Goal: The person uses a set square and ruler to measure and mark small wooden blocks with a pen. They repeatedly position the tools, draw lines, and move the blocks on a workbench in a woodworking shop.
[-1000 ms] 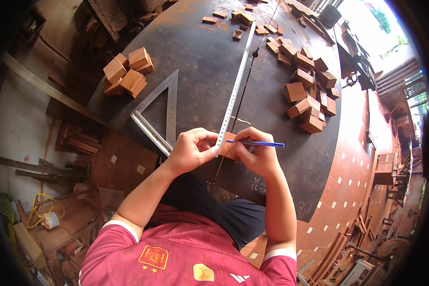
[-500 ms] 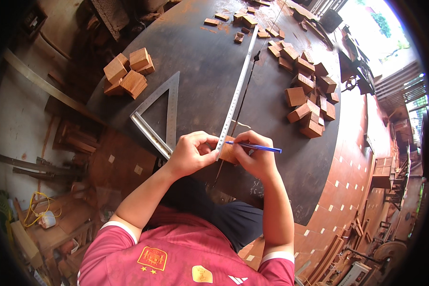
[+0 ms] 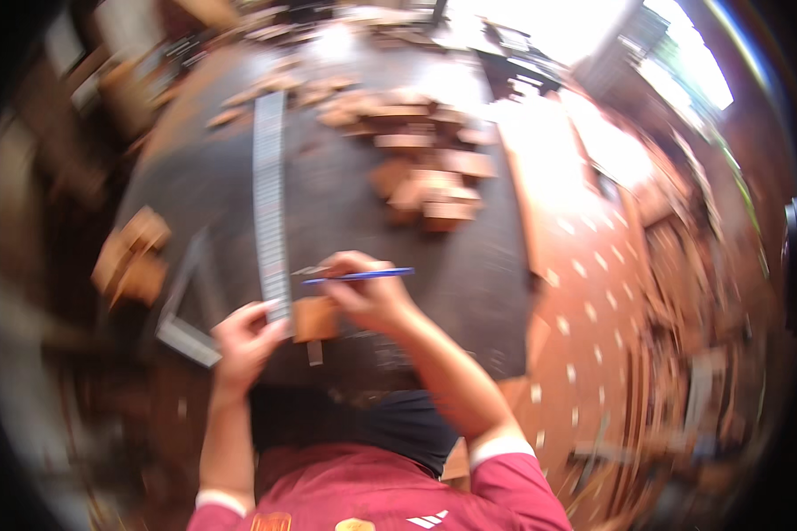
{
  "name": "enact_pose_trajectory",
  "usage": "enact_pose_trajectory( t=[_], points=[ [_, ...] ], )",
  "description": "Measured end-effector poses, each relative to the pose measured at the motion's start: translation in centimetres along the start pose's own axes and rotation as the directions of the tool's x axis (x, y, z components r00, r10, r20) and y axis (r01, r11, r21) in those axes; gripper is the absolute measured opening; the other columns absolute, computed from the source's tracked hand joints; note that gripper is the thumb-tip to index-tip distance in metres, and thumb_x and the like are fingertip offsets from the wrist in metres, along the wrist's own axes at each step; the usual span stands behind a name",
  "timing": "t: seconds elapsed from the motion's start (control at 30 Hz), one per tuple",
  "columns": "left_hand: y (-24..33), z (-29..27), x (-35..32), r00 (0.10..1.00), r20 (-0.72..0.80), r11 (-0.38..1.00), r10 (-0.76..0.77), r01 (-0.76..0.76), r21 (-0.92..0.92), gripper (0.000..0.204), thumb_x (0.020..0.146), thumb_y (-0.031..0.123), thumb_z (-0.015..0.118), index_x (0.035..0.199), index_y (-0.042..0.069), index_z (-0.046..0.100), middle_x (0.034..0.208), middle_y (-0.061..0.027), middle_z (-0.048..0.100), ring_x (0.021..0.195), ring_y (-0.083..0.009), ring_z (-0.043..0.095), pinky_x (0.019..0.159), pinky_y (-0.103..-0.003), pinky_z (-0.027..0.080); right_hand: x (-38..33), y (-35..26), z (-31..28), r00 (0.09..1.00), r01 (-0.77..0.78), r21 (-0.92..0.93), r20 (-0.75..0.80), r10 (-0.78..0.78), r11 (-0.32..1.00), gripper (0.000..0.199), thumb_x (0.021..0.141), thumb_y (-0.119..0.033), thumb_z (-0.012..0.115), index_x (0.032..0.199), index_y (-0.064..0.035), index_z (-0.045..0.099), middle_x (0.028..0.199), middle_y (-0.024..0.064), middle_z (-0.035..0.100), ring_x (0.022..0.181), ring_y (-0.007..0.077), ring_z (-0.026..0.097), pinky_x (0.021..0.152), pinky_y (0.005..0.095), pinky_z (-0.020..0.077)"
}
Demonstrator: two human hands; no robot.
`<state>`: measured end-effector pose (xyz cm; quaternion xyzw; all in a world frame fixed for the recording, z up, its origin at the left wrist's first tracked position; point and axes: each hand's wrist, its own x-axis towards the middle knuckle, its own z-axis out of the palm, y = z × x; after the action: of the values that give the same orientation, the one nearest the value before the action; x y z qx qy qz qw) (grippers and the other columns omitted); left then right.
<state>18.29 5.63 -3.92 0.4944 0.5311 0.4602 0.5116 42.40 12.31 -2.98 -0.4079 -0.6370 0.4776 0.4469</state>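
The view is smeared by motion. My left hand (image 3: 246,343) is closed on the near end of a long metal ruler (image 3: 271,195), thumb and fingers pinching it. The ruler runs away from me over the dark table. A small brown wooden block (image 3: 316,320) lies on the table just right of the ruler's end. My right hand (image 3: 366,290) grips a blue pen (image 3: 390,273) beyond and right of the block, its tip pointing left toward the ruler. Left of my left hand lies a metal set square (image 3: 186,332), triangular with a thick edge.
A cluster of wooden blocks (image 3: 429,190) stands on the far right of the dark table (image 3: 452,292). Several more blocks (image 3: 133,257) are piled at its left edge. Small offcuts (image 3: 230,115) lie scattered at the far end. A tiled floor (image 3: 584,292) stretches along the right.
My view has swung, so the table and blocks appear farther left. The ruler and block have come apart slightly. My right hand, still with the pen, has lifted off the block.
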Motion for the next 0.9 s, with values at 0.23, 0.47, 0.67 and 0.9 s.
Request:
enact_pose_trajectory(
  t=[0.23,0.47,0.67,0.9],
  points=[
    [-6.8,-14.4,6.8,0.970,-0.197,0.940,0.139,-0.067,0.335,0.039,0.095,0.011,0.078,0.130,-0.004,0.068,0.098,-0.0027,0.068,0.089,-0.0110,0.063,0.076,-0.027,0.054,2.3,3.4,0.7,0.850,0.509,-0.146,0.237,-0.470,0.848,0.038,0.070,-0.031,0.086,0.100,-0.0119,0.075,0.093,0.0098,0.075,0.091,0.0351,0.071,0.080,0.0444,0.0564],
    [5.3,-10.5,-0.7,0.790,0.106,0.229,0.604,-0.299,0.927,0.031,0.087,0.022,0.088,0.098,-0.005,0.079,0.092,-0.0188,0.078,0.082,-0.0294,0.074,0.078,-0.038,0.060,1.0,4.4,0.7,0.780,0.579,-0.258,0.450,-0.434,0.774,0.074,0.048,-0.049,0.098,0.105,-0.0077,0.075,0.095,0.0114,0.075,0.096,0.0357,0.071,0.082,0.0454,0.0572],
    [2.6,-15.7,-4.2,0.925,-0.367,0.398,0.093,0.303,0.866,0.055,0.084,0.045,0.088,0.109,-0.003,0.078,0.105,-0.0203,0.078,0.099,-0.0278,0.073,0.090,-0.040,0.056,0.7,3.1,3.0,0.847,0.509,-0.371,0.378,-0.374,0.777,0.079,0.046,-0.043,0.101,0.107,-0.0045,0.069,0.101,0.0160,0.070,0.101,0.0385,0.070,0.085,0.0467,0.0571],
    [-3.7,-22.5,-1.8,0.918,-0.396,0.572,0.020,0.314,0.758,0.036,0.087,0.010,0.085,0.114,-0.006,0.068,0.100,-0.0061,0.067,0.087,-0.0149,0.063,0.077,-0.030,0.054,-0.6,0.2,-0.5,0.874,0.386,-0.339,0.431,-0.224,0.858,0.099,0.044,-0.031,0.102,0.131,-0.0043,0.062,0.122,0.0170,0.065,0.112,0.0407,0.066,0.095,0.0464,0.0546]
  ],
)
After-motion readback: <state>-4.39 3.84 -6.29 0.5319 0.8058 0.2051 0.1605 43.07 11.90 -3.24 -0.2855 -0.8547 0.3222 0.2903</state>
